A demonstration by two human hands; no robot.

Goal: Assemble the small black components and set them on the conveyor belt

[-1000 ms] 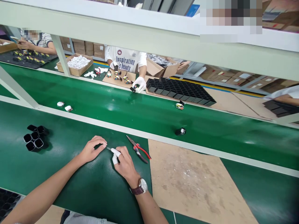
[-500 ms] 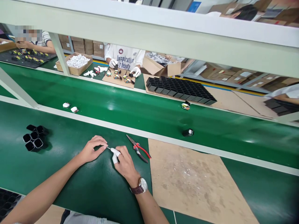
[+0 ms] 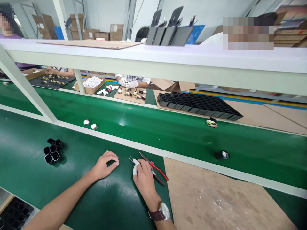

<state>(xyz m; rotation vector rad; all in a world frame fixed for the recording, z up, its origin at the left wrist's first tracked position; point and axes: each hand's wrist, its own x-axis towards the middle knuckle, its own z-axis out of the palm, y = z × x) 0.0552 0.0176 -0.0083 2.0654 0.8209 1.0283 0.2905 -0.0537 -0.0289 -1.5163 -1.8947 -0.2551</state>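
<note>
Now the left hand [image 3: 106, 166] has separated from the thin wire piece [image 3: 130, 159]; its fingers are curved, tips slightly apart. Only the right hand [image 3: 145, 180] retains the piece, apparently pinched between white finger covers [image 3: 136, 162]. Pliers [image 3: 160, 171] lie beside it on the green worktop [image 3: 100, 204]. Beyond the belt [image 3: 144, 123], a co-worker's gloved hands [image 3: 123, 81] are visible.

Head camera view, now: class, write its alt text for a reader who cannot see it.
A right hand, two digits covered in white, grips thin pale prongs beside pliers on a green bench; the left hand, nearby, holds nothing visible. Black cups cluster at left, and a co-worker's gloved hands show beyond.
</note>
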